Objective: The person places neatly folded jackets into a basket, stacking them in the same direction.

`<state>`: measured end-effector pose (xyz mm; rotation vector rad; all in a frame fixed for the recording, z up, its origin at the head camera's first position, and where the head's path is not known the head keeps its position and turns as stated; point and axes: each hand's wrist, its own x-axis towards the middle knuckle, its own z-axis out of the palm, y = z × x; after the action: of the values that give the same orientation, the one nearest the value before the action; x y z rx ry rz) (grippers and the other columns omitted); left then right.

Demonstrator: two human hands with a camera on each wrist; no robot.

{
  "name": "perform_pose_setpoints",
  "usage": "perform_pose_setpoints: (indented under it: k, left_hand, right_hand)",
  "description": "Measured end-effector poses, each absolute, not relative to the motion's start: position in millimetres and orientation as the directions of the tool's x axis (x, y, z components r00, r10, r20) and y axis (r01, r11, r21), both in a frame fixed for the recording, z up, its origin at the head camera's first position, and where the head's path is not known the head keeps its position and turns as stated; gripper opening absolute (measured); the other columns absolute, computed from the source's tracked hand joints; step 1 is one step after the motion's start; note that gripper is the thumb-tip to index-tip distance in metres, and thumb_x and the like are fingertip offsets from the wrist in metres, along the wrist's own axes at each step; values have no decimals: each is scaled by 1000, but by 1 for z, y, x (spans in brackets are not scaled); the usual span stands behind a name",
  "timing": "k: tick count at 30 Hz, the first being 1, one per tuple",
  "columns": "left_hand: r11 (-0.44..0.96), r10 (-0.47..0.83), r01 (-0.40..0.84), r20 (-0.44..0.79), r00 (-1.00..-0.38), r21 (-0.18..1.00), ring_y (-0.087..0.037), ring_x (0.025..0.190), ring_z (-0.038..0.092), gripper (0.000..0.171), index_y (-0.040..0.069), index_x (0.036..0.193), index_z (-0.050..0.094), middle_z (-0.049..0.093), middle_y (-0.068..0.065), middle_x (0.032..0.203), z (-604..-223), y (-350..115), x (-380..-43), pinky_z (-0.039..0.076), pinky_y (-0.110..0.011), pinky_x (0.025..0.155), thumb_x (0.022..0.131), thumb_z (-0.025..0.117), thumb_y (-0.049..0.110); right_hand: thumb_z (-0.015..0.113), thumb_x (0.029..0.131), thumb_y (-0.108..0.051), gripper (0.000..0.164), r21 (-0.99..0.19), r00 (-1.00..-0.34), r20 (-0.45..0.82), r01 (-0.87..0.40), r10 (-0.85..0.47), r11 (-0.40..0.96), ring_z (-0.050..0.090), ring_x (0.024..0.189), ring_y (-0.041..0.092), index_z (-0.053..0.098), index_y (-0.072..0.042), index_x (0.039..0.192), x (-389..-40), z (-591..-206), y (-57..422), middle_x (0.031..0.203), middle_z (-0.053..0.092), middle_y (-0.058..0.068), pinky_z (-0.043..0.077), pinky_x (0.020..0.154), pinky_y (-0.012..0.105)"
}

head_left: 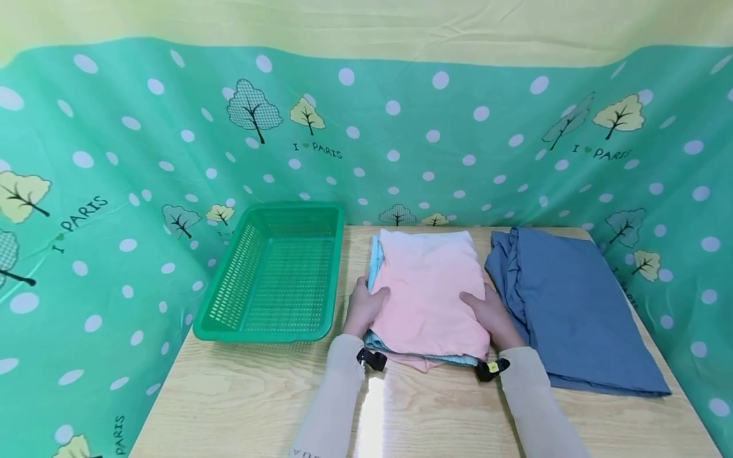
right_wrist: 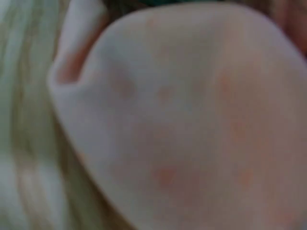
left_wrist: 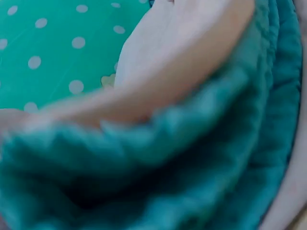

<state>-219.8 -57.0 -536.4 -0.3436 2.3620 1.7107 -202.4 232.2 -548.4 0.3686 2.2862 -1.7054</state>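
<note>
A folded pink cloth (head_left: 428, 286), paler toward its far end, lies on the table with light blue and teal layers showing at its left and front edges. My left hand (head_left: 364, 308) grips its left side, thumb on top and the other fingers mostly hidden at the edge. On the opposite side my right hand (head_left: 488, 313) holds the cloth the same way, its thumb over the pink surface. Close up in the left wrist view, teal folds (left_wrist: 230, 143) run beside pink fabric. Blurred pale pink fabric (right_wrist: 182, 110) fills most of the right wrist view.
To the left stands a green plastic basket (head_left: 267, 336) with perforated walls. A folded blue cloth (head_left: 578, 305) lies on the right, close beside my right hand. The wooden table (head_left: 246, 394) meets a green dotted curtain (head_left: 401, 140) at the back and sides.
</note>
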Motion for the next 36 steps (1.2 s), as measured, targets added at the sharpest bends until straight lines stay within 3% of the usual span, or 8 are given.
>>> perform_pose_setpoints:
  k: [4, 11, 20, 26, 36]
  left_hand:
    - [237, 39, -297, -315, -948, 925, -33, 128, 57, 61, 4, 148, 46, 58, -18, 142, -542, -59, -217, 45, -51, 110, 97, 64, 31]
    - [197, 102, -299, -322, -941, 934, -21, 107, 65, 42, 10, 134, 61, 67, -11, 124, -551, -58, -214, 53, -42, 97, 97, 65, 30]
    - [200, 131, -265, -294, -947, 943, -20, 107, 65, 38, 12, 133, 63, 68, -10, 124, -553, -59, -216, 53, -42, 98, 98, 66, 27]
    - [188, 151, -223, -252, -956, 957, -21, 111, 65, 36, 11, 132, 65, 69, -11, 126, -554, -56, -212, 52, -45, 102, 99, 65, 24]
    - [264, 108, -185, -219, -970, 947, -23, 112, 65, 47, 9, 129, 65, 71, -11, 124, -557, -56, -207, 51, -46, 104, 89, 78, 30]
  right_hand:
    - [58, 104, -37, 81, -899, -938, -345, 334, 9, 282, 32, 150, 39, 14, -8, 165, -203, -549, 232, 167, 27, 20, 25, 126, 53]
    - [59, 104, -37, 80, -905, -936, -352, 338, -11, 258, 34, 149, 38, 15, -9, 165, -200, -552, 231, 166, 29, 20, 26, 125, 51]
    - [60, 104, -35, 79, -919, -949, -315, 299, -20, 258, 32, 151, 38, 16, -11, 165, -199, -552, 235, 167, 28, 19, 24, 126, 52]
    - [59, 104, -28, 74, -924, -956, -294, 284, -2, 257, 35, 148, 36, 19, -7, 164, -198, -553, 236, 165, 31, 21, 25, 125, 52]
    - [56, 106, -19, 65, -931, -967, -255, 249, 13, 266, 40, 144, 40, 25, -3, 161, -197, -557, 229, 161, 36, 25, 31, 122, 53]
